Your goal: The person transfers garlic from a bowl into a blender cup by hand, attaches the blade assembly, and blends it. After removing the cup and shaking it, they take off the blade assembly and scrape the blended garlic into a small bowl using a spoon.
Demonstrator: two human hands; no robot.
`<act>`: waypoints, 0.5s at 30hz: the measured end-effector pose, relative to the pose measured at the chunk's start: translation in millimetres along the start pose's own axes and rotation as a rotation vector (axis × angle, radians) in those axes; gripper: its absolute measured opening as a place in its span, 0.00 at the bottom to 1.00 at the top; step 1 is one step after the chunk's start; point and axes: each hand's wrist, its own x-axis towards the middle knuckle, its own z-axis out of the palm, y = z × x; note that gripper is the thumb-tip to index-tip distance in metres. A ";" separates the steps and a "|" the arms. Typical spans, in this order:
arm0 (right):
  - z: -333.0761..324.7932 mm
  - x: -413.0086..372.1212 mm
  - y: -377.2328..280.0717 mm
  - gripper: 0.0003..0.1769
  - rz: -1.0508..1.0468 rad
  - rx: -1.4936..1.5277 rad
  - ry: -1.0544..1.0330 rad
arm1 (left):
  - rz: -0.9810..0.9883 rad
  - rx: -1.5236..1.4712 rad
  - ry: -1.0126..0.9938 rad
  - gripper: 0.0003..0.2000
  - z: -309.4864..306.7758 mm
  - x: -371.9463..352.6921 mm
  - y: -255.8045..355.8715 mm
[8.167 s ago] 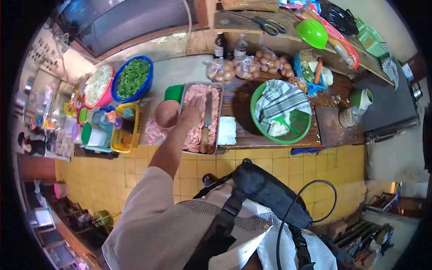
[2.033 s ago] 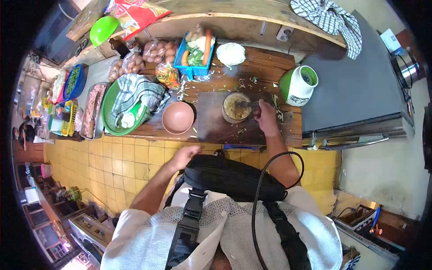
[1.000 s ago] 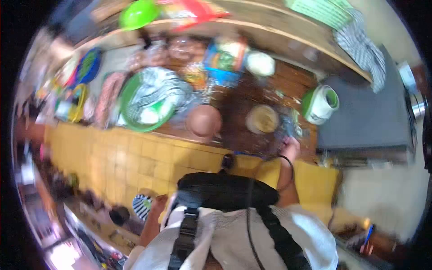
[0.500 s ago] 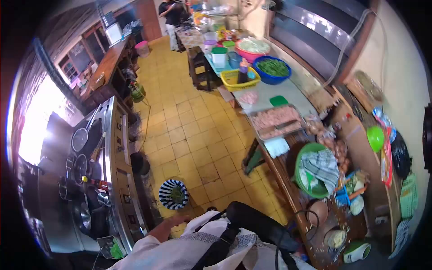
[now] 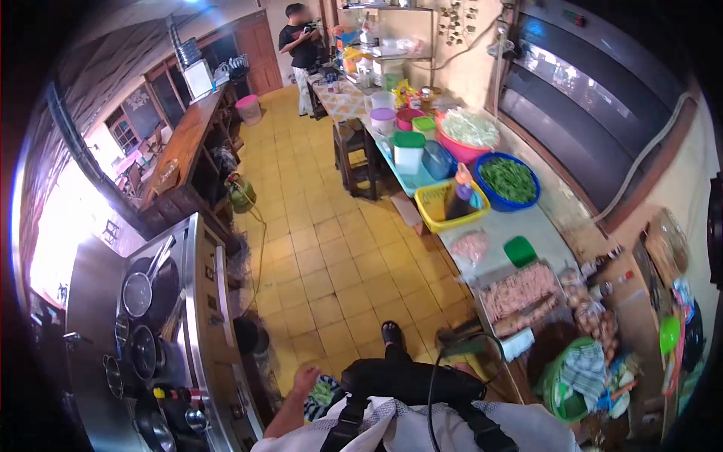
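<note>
My left hand (image 5: 305, 377) hangs low by my body at the bottom of the head view, fingers loosely curled, nothing visible in them. Just beyond it in the view is a black-and-white striped container (image 5: 311, 410) on the floor with green leaves (image 5: 324, 393) in it, partly hidden by my arm and clothes. Of my right hand or forearm (image 5: 468, 369) only a small patch of skin shows past the black bag (image 5: 410, 379) at my front; its fingers are hidden.
Left is a stove (image 5: 215, 301) with pans. Along the right, a table bears a tray of pink meat (image 5: 520, 295), a yellow basket (image 5: 452, 224), a blue basin of greens (image 5: 512, 181) and a green basin (image 5: 553, 377). A person (image 5: 305, 49) stands far back on the yellow tiled floor (image 5: 301, 166).
My view has moved forward and tilted up; the striped container has slid down beside my body. One of my feet now shows ahead, and the far person is more fully in view.
</note>
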 end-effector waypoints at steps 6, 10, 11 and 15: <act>-34.7 233.0 -85.4 0.16 -0.186 -0.189 -0.110 | 0.083 0.269 -0.096 0.15 -17.4 47.6 -61.7; -50.0 385.6 -212.3 0.16 -0.311 -0.143 -0.150 | -0.326 0.087 0.031 0.17 -46.3 54.2 1.5; -53.2 419.7 -246.2 0.13 -0.232 -0.396 -0.068 | -0.356 0.046 0.053 0.17 -48.6 61.6 16.5; -64.5 518.3 -380.8 0.10 -0.150 -0.120 -0.105 | -0.308 -0.108 0.096 0.19 -45.7 133.1 136.4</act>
